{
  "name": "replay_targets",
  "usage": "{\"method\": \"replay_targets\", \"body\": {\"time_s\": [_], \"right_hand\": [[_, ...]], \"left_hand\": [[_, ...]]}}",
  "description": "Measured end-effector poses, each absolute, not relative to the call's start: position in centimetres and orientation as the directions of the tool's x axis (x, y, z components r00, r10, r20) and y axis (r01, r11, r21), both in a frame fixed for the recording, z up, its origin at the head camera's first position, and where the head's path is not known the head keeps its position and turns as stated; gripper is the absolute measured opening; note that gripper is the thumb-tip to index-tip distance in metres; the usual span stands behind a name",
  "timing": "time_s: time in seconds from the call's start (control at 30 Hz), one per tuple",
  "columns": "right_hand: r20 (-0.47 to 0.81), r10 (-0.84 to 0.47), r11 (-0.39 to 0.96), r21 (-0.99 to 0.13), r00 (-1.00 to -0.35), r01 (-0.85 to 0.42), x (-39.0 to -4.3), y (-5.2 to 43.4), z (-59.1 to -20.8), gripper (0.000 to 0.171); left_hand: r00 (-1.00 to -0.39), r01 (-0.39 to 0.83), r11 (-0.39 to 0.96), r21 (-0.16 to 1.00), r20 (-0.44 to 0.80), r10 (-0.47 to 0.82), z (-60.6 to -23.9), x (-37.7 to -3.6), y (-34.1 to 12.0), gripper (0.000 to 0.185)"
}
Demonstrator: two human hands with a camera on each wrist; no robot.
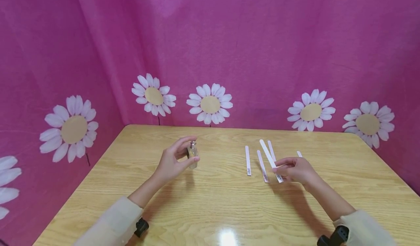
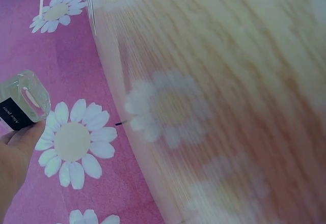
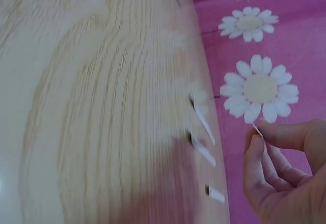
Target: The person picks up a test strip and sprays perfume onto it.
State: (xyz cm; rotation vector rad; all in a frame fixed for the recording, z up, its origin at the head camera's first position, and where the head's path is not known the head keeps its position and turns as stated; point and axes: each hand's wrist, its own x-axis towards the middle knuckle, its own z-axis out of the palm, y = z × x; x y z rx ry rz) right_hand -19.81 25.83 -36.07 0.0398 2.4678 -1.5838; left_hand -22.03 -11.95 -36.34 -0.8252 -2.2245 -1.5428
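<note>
My left hand holds a small clear glass bottle with a silver top upright just above the wooden table, left of centre. In the left wrist view the bottle shows a black label and rests against my fingertips. My right hand pinches one white paper strip by its near end and lifts it off the table. In the right wrist view the strip's edge shows between thumb and forefinger. Other white strips lie flat beside it.
Several white strips lie in a loose row at the table's centre right. Pink cloth with white daisies walls the table at the back and both sides. Black wrist camera mounts sit at my cuffs.
</note>
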Motion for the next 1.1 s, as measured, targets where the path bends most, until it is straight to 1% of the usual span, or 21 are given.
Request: {"method": "replay_targets", "body": {"time_s": [0.4,0.63,0.87,1.1], "right_hand": [[-0.199,-0.011,0.406,-0.896,-0.980,0.177,-20.0,28.2,-37.2,0.039],[-0.214,0.067,0.490,-0.844,-0.975,0.219,-19.8,29.4,-37.7,0.045],[-0.210,0.122,0.553,-0.797,-0.970,0.242,-20.0,30.5,-38.3,0.044],[-0.208,0.159,0.605,-0.752,-0.965,0.262,-20.0,31.0,-38.7,0.041]], "left_hand": [[-0.785,0.612,0.249,0.751,0.537,0.309,-36.0,-22.0,-11.9,0.055],[-0.783,0.617,0.271,0.739,0.541,0.305,-36.1,-21.9,-12.1,0.054],[-0.782,0.619,0.275,0.735,0.549,0.294,-36.1,-21.9,-12.2,0.054],[-0.792,0.605,0.267,0.750,0.531,0.303,-36.0,-21.7,-12.3,0.055]]}}
